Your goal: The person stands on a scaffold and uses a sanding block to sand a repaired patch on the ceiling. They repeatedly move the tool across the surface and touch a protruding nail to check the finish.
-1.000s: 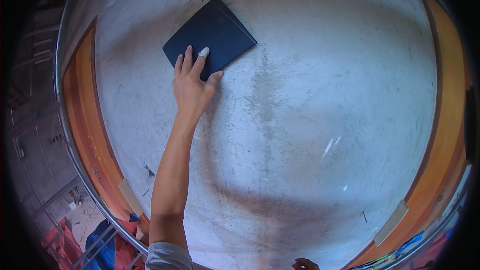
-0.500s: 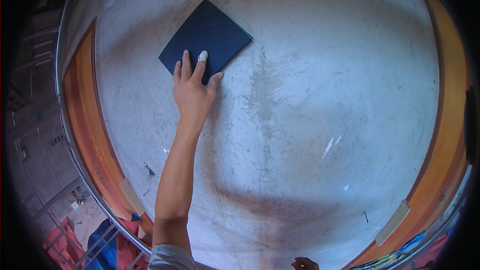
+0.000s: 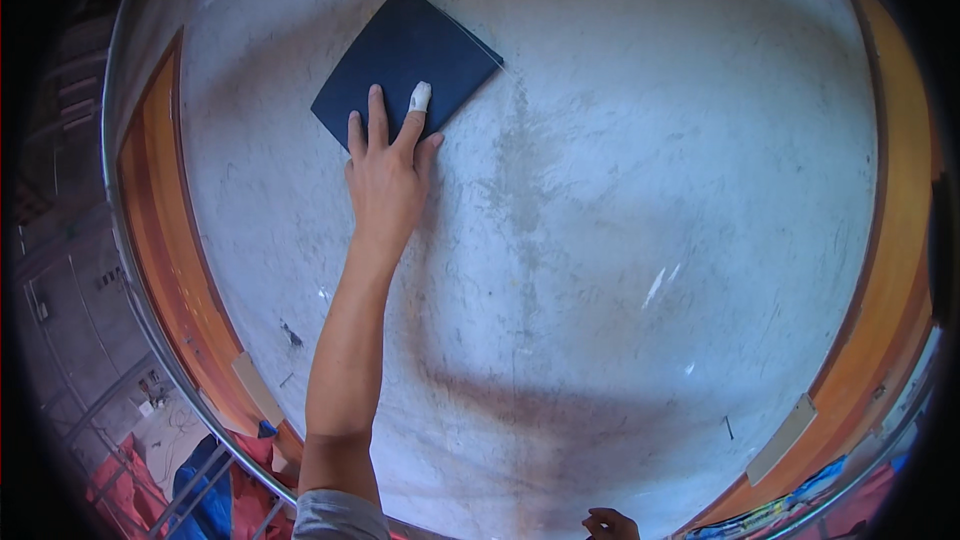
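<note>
A flat, dark navy folded piece, like a notebook cover, lies turned cornerwise on the worn pale tabletop. Its layers part slightly along the far right edge, where a thin pale line shows. My left hand reaches out palm down, its spread fingers resting on the near corner of the piece. White wrapping covers the tip of the index finger, and the thumb rests beside the near right edge. At the bottom edge, my right hand shows only in part and in shadow. Its fingers are curled; anything inside them is hidden.
Orange wooden boards border the tabletop at left, with another such board at right. A curved metal rail runs outside the left board. Red and blue fabric lies beyond it at lower left.
The navy piece has slid slightly farther away along with my left hand. Its fingers have spread wider, the wrapped one shifting right. The right hand stays low, still curled.
</note>
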{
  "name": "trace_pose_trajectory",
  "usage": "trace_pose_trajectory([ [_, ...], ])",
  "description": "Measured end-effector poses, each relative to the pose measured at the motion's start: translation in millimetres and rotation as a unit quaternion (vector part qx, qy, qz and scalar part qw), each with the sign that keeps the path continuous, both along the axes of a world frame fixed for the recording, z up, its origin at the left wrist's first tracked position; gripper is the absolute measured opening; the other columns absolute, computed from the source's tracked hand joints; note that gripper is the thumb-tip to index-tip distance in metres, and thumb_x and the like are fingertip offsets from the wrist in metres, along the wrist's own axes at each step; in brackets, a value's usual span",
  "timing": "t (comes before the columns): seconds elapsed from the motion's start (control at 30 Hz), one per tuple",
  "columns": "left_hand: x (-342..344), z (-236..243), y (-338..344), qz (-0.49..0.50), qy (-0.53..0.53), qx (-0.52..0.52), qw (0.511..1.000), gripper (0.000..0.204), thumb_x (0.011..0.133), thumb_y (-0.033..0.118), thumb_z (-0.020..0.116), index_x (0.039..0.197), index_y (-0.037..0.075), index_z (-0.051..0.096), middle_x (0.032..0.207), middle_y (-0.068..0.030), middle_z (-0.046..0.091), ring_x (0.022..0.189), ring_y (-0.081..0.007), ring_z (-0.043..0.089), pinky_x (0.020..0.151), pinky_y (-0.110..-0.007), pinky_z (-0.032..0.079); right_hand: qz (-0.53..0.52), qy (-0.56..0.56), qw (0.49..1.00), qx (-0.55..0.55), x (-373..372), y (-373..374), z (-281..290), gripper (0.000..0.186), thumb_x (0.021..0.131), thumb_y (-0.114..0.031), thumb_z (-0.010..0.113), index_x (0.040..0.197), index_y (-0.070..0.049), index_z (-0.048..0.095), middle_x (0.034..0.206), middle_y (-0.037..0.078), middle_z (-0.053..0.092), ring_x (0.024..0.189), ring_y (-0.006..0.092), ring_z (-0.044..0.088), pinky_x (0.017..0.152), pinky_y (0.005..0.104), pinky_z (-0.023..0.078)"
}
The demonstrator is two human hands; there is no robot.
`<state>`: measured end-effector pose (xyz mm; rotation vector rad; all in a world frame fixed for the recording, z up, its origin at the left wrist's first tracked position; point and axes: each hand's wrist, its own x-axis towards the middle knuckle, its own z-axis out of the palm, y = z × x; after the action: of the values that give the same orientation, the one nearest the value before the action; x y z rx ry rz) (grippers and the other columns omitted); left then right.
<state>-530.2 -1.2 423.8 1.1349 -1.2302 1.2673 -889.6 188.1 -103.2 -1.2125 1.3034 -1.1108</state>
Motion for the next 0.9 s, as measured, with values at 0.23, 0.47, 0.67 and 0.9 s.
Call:
trace_pose_trajectory([
  [0.23,2,-10,1,-0.007,-0.016,-0.001,1.000,0.046,0.101,0.038,0.074,0.143,0.019,0.071,0.166,-0.0264,0.045,0.144,-0.0606,0.047,0.111,-0.060,0.049,0.018,-0.024,1.000,0.000,10,3,19,0.043,0.100,-0.022,0.079,0.136,0.001,0.068,0.103,0.012,0.078,0.069,0.0166,0.072,0.060,0.0321,0.056],
  [0.47,-2,-7,7,-0.016,-0.036,0.018,0.999,0.052,0.103,0.034,0.072,0.152,0.018,0.063,0.166,-0.0273,0.044,0.147,-0.0601,0.042,0.119,-0.058,0.042,0.036,-0.033,0.999,0.000,3,0,1,0.039,0.102,-0.017,0.075,0.136,0.000,0.068,0.103,0.012,0.077,0.070,0.0178,0.075,0.060,0.0314,0.058],
  [0.67,4,-2,-7,0.021,-0.107,0.032,0.993,0.054,0.107,0.027,0.068,0.157,0.012,0.055,0.165,-0.0339,0.041,0.150,-0.0597,0.039,0.123,-0.061,0.037,0.008,0.004,0.999,-0.052,-13,-7,-41,0.034,0.106,-0.017,0.071,0.136,-0.003,0.068,0.100,0.010,0.076,0.065,0.0177,0.072,0.058,0.0325,0.056],
  [0.9,-17,6,-2,0.018,-0.075,0.132,0.988,0.064,0.113,0.029,0.059,0.168,0.005,0.035,0.171,-0.0369,0.026,0.160,-0.0503,0.026,0.125,-0.051,0.035,-0.011,-0.098,0.995,-0.009,-34,-29,-89,0.030,0.099,-0.007,0.070,0.127,0.006,0.067,0.093,0.010,0.073,0.059,0.0185,0.072,0.052,0.0322,0.055],
])
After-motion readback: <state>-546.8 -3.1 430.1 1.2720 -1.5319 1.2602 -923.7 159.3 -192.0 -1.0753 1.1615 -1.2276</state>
